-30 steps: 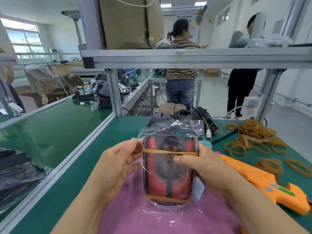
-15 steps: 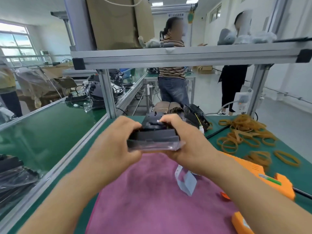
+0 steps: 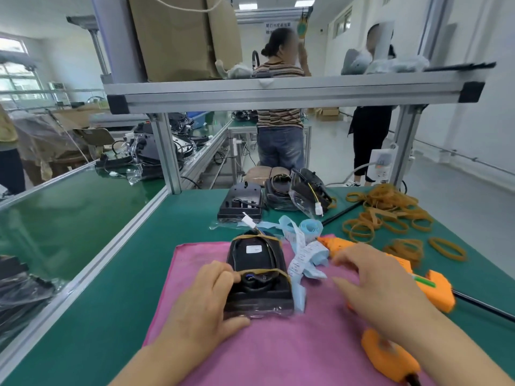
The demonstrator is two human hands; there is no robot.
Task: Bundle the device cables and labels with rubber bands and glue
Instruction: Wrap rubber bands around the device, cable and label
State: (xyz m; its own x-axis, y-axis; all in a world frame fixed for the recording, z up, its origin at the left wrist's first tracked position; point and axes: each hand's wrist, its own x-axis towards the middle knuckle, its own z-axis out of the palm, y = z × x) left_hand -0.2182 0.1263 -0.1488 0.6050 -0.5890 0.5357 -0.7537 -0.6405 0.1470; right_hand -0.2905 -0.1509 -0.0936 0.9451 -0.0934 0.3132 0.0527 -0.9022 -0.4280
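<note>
The left hand (image 3: 207,295) grips the device (image 3: 257,274) by its near left corner, fingers curled over the top edge and the thumb laid along the near side. The device, black and wrapped in clear film, lies flat on the pink cloth (image 3: 278,355), with two bands (image 3: 255,238) across it, one at the far end and one around the middle. The right hand (image 3: 373,285) is released, fingers spread and blurred, over the orange glue gun (image 3: 437,291); whether it touches the gun cannot be told. The gun lies partly on the right edge of the cloth, nozzle towards the far side. Just beside the device on the right, a strip of blue-backed labels (image 3: 302,253) curls between device and nozzle. The cloth lies on the green bench (image 3: 111,288). Farther right, loose bands (image 3: 384,210) lie in a heap. At the back of the bench more black devices (image 3: 242,201) sit side by side.
</note>
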